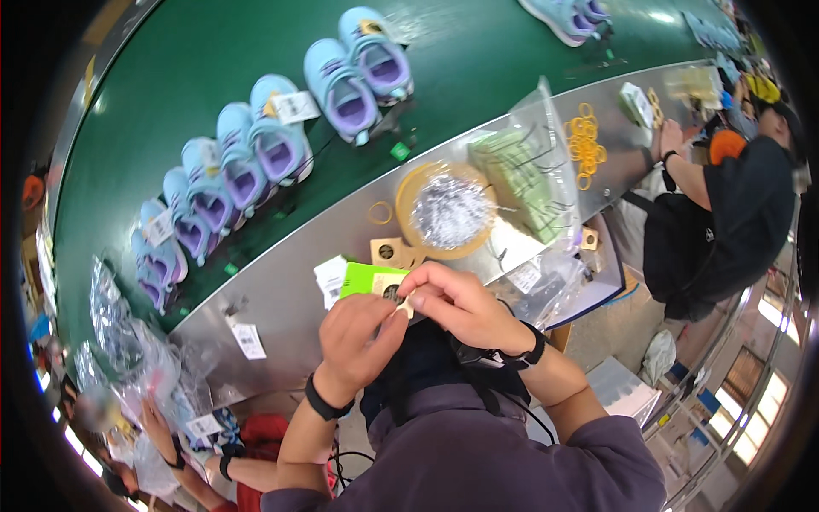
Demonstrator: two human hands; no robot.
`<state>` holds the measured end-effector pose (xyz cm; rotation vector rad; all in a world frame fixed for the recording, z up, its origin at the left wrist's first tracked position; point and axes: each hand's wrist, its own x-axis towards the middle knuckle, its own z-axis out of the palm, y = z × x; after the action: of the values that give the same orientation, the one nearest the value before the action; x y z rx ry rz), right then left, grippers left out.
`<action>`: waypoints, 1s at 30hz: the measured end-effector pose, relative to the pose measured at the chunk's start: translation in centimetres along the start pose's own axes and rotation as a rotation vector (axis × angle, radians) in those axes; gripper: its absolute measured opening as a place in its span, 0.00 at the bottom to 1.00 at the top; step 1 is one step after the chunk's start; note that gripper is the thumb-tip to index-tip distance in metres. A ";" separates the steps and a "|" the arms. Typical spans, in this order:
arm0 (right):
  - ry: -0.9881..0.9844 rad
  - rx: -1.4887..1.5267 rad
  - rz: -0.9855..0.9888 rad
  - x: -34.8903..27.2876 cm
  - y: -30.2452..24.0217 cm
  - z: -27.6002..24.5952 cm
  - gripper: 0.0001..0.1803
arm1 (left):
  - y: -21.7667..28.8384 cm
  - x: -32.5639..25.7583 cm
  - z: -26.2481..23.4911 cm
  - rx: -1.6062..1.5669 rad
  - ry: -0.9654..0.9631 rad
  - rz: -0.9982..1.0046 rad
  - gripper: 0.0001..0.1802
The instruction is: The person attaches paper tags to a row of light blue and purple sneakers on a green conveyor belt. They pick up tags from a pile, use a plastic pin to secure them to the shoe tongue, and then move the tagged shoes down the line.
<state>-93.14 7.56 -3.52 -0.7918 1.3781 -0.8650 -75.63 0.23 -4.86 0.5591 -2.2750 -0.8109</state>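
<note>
Close together at the near edge of the metal ledge, my left hand (351, 341) and my right hand (461, 305) meet with bent fingers. Both pinch a small tan paper tag (409, 312), partly hidden by the fingertips. Just beyond the fingers lies a bright green card (358, 277), overlapped by tan tags with a dark round mark. White tags (328, 271) rest beside the card on its left. Another tan tag (386, 250) sits slightly farther off, by a round tan tray (407, 205) heaped with silvery thin strands.
Light-blue shoes with lilac linings (277, 154) stand in a row on the green belt (171, 51). Right of the tray are a plastic bag with green cards (516, 183) and yellow rubber bands (585, 145). Co-workers (725, 188) are at right and lower left, near crumpled plastic bags (136, 341).
</note>
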 end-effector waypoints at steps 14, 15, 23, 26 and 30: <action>0.203 -0.351 -0.561 1.1 -6.5 -4.9 0.08 | 0.6 7.3 -0.5 0.063 -0.225 0.246 0.11; 0.073 -0.271 -0.359 0.4 -7.9 -6.6 0.06 | 0.3 7.9 -0.7 0.072 -0.217 0.241 0.11; 0.204 -0.667 -0.021 4.8 -16.3 -30.2 0.07 | -6.5 11.1 -4.6 0.227 -0.179 0.028 0.10; 0.375 -1.296 0.234 9.5 -14.1 -39.7 0.12 | -8.8 11.2 -5.0 0.285 -0.172 -0.066 0.10; 0.448 -1.874 0.752 15.9 -11.4 -47.0 0.21 | -11.1 11.5 -4.3 0.484 -0.200 -0.152 0.08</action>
<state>-140.69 -10.69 -3.36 -1.2151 2.4953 1.2248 -78.79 -16.01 -4.86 0.9110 -2.6547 -0.3889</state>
